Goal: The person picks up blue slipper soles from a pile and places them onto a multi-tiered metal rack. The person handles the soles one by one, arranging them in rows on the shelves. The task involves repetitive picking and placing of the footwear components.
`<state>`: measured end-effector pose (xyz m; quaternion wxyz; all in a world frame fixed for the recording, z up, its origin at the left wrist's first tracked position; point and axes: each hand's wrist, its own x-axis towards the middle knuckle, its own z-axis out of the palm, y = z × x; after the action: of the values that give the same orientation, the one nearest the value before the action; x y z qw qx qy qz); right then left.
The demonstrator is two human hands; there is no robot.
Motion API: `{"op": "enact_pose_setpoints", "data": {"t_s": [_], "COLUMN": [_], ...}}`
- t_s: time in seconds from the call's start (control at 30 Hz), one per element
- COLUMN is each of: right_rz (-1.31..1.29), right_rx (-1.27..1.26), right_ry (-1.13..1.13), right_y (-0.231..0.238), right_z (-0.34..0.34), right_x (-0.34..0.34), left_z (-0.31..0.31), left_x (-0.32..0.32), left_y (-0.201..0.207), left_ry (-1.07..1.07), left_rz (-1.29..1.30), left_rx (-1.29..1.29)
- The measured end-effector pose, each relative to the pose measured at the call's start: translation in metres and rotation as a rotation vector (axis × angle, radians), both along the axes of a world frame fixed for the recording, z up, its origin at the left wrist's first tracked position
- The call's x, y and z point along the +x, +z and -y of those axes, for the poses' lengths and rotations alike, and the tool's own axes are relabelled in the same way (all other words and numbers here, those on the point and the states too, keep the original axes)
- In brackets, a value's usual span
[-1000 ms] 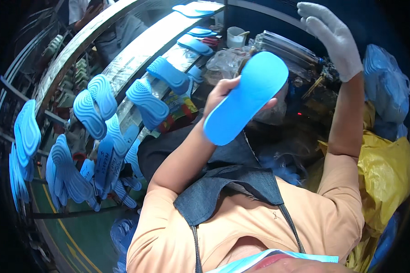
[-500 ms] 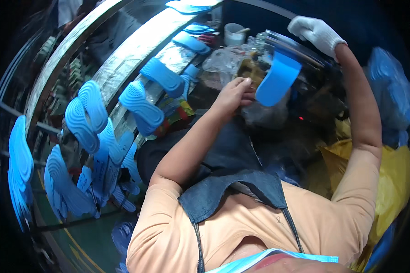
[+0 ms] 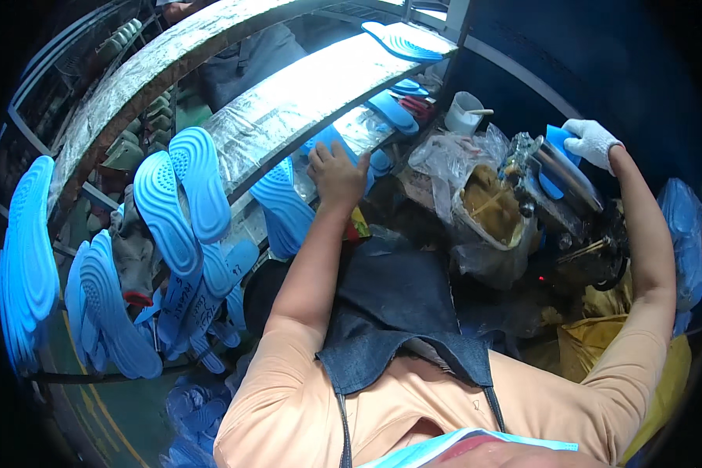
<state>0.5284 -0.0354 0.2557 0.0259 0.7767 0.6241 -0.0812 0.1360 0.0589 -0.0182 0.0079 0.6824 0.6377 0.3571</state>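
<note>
My right hand point(image 3: 592, 143), in a white knitted glove, grips the edge of a blue insole point(image 3: 560, 142) on the far side of a shiny metal roller point(image 3: 567, 171). Part of that insole also shows on the roller's near side. On the left, my bare left hand point(image 3: 337, 173) reaches over the lower shelf, fingers spread and thumb apart. Its fingertips are at a blue insole point(image 3: 320, 139) lying there; whether they touch it I cannot tell. Close by the left wrist, a ridged blue insole point(image 3: 282, 204) hangs over the shelf edge.
Beside the roller sits an open, plastic-lined container point(image 3: 487, 207) of yellowish-brown stuff with a stick in it. Behind it stands a white cup point(image 3: 463, 114). Several insoles hang at left, around a foil-covered shelf point(image 3: 288, 93). Yellow bags point(image 3: 593, 335) lie at right.
My left hand has moved left from the roller to the shelf. The insole has passed mostly to the roller's far side, where my right hand has closed on it. The view has shifted.
</note>
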Motion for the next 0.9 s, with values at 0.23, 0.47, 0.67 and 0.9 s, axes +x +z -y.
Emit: {"op": "enact_pose_setpoints", "data": {"t_s": [0.23, 0.47, 0.67, 0.9], "right_rz": [-0.128, -0.898, -0.426, 0.273], "right_rx": [0.315, 0.262, 0.298, 0.242], "right_ry": [0.242, 0.335, 0.286, 0.482], "right_y": [0.056, 0.003, -0.051, -0.087], "right_z": [-0.065, -0.192, -0.251, -0.307], "right_x": [-0.019, -0.118, -0.236, -0.25], "left_z": [0.0, 0.001, 0.001, -0.001], "left_x": [0.001, -0.003, -0.014, -0.016], "left_y": [0.005, 0.007, 0.015, 0.01], "left_ry": [0.019, 0.011, 0.008, -0.037], "left_rz": [-0.078, -0.09, -0.041, 0.02], "left_rx": [-0.097, -0.068, -0.167, -0.135]}}
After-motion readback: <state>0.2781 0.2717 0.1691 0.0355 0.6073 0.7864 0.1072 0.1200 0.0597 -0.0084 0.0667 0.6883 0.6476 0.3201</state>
